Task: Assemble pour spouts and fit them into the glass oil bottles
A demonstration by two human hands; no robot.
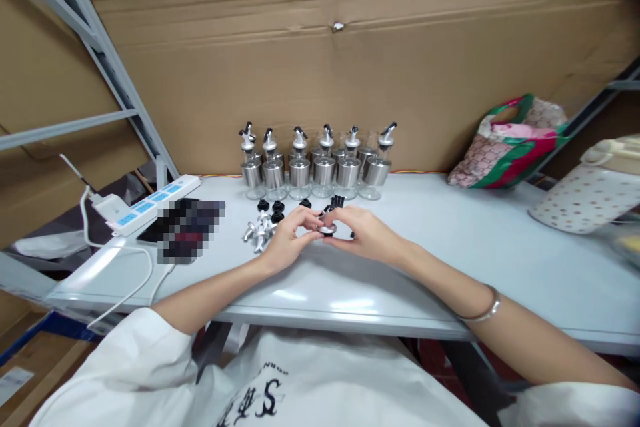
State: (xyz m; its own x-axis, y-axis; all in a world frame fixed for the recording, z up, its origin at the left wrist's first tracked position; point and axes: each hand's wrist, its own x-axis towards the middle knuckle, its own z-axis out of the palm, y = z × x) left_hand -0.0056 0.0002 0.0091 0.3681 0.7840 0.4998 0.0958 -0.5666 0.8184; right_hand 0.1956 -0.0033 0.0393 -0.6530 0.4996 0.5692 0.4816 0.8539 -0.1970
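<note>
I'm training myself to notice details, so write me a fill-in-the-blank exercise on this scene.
The left hand and right hand hold a small silvery part; loose silver pieces lie nearer the ____ hand.
The bracelet is on the ____ arm.
The sheet behind the bottles is made of ____.
The white power strip has ____ panels.
Missing words: left; right; cardboard; blue.

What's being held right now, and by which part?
A small silver-and-black piece, held by its opposite edges: left grip on one side, right grip on the other.
</note>
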